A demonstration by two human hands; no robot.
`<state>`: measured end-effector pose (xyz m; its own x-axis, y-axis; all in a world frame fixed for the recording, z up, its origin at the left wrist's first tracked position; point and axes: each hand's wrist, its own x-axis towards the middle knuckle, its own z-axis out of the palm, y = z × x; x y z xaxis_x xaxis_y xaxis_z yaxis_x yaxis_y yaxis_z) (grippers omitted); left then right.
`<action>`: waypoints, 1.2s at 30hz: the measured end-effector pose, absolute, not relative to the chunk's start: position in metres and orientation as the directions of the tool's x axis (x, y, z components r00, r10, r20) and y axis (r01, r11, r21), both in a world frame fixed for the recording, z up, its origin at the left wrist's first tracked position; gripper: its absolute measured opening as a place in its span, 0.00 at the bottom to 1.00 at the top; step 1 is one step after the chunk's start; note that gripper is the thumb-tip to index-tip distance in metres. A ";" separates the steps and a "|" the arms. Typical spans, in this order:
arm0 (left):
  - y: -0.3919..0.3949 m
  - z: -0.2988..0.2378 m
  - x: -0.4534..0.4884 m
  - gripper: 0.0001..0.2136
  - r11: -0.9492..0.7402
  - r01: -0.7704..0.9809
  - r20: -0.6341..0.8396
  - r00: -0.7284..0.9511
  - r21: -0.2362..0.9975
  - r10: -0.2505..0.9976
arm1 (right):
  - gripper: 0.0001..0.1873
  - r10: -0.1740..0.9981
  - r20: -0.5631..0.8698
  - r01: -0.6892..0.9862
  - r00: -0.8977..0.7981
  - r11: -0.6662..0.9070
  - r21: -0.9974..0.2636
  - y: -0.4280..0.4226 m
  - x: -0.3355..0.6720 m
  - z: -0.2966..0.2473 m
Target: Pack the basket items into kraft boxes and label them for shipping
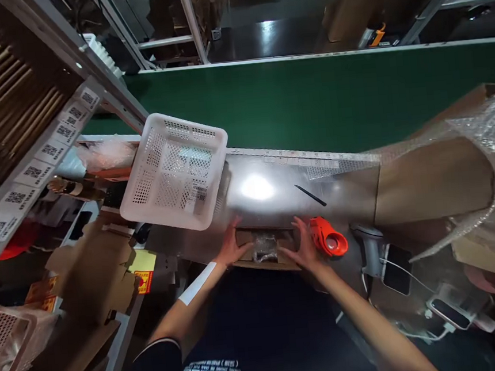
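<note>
A small cardboard box [263, 265] lies on the metal table right in front of my body, its top open. Inside it, something wrapped in clear plastic film [265, 247] shows in the middle; what the wrap covers I cannot make out. My left hand [234, 245] grips the box's left end, thumb over the inner flap and fingers along the outside. At the right end, my right hand [304, 247] grips the box the same way. Just beside my right hand sits an orange tape dispenser [329, 237]. A white paper strip [198, 283] lies along my left forearm.
A white perforated basket [216, 179] stands beyond my left hand. Farther off lie a black pen-like stick [311, 195] and a green conveyor belt [292, 101]. On the right are a scanner [369, 247], a phone [396, 269], cables and bubble wrap [483, 130]. A shelf frame rises left.
</note>
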<state>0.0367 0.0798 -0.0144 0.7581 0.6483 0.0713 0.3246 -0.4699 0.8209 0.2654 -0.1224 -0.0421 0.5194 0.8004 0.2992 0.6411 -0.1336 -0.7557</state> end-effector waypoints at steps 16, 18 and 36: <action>0.112 0.050 -0.011 0.46 -0.834 0.296 -0.276 0.944 0.466 0.181 | 0.45 0.990 0.125 0.865 -0.062 0.115 -0.488 -0.172 0.290 0.014; 0.107 0.042 -0.006 0.45 -0.707 0.368 -0.267 0.929 0.603 0.256 | 0.34 0.986 0.164 0.846 0.037 0.056 -0.530 -0.163 0.285 0.009; 0.058 -0.015 0.027 0.40 0.222 0.223 -0.304 0.469 0.949 0.829 | 0.34 0.521 -0.012 0.457 0.853 -0.759 -0.463 -0.194 0.298 -0.056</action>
<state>0.0269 0.0577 -0.0147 0.4690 0.8292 -0.3043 0.2229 0.2222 0.9492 0.2984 -0.1935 -0.0559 0.8534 0.5212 -0.0123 0.4570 -0.7592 -0.4635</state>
